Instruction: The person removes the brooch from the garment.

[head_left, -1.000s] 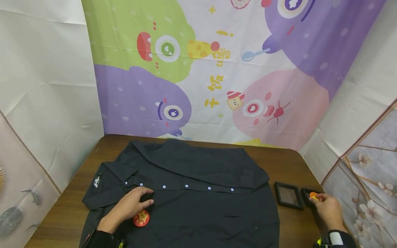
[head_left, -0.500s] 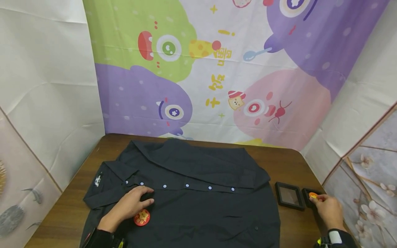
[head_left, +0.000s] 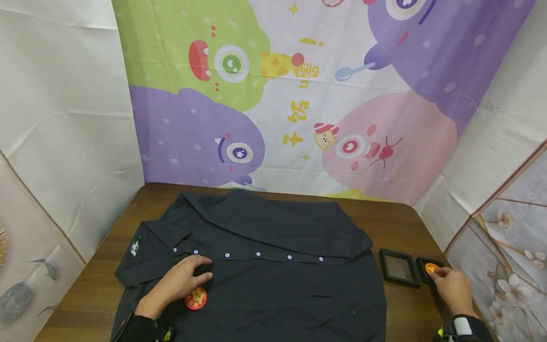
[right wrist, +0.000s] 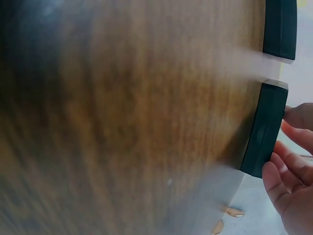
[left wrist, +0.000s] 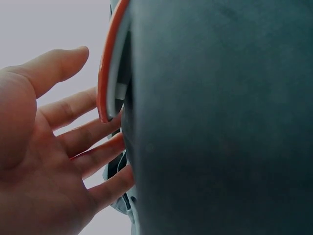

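A black shirt with pale buttons lies spread on the table. My left hand rests on it below the buttons, fingers loosely extended and thumb apart. Beside that wrist lies a round red badge with a gold star; the left wrist view shows its orange-red rim edge-on, standing off the cloth. At the right, my right hand pinches a round orange badge at a small black box frame. In the right wrist view the fingers are at the box's edge and the badge is hidden.
A second black box frame with a see-through pane lies just left of the first. The brown wooden table has its right edge close to my right hand. A cartoon-printed cloth hangs behind, with pale panels at both sides.
The orange badge has tipped flatter into the right box frame, with the right hand still at it. The left hand stays put on the shirt. The head view has shifted slightly.
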Motion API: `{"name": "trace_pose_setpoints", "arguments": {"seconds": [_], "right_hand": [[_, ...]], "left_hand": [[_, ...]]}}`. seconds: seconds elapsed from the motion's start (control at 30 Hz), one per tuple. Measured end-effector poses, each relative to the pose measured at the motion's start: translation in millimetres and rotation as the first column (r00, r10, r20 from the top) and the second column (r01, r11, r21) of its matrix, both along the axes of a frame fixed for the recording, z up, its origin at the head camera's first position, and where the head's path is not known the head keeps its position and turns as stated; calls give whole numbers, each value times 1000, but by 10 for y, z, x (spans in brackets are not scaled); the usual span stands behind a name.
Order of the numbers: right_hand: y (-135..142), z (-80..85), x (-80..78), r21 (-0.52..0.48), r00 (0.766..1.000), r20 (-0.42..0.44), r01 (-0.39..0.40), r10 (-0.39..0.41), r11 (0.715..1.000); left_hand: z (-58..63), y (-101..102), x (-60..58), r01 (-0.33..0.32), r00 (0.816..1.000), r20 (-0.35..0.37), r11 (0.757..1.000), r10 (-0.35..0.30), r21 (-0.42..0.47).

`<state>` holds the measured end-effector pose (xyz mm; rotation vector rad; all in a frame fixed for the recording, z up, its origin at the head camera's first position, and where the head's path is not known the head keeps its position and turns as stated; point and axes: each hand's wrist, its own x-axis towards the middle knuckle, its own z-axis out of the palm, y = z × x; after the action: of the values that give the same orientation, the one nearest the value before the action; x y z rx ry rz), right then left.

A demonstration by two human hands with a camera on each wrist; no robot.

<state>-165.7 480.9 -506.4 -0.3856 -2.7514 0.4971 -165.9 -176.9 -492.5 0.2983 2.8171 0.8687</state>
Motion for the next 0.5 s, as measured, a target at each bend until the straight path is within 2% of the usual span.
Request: {"name": "trace_pose_setpoints", "arguments": {"seconds": [0.33,0.5], "right_hand": [[-70,62,-17,-53,996,-75,44,-47,998],[-109,61,-12,-56,991,-128,20,-27,998]], "left_hand": [[-11,-5,-13,0,1000,-2,1000,0,-3],[-6,-5,-17,6,1000,12,1000,-7,2]]}}
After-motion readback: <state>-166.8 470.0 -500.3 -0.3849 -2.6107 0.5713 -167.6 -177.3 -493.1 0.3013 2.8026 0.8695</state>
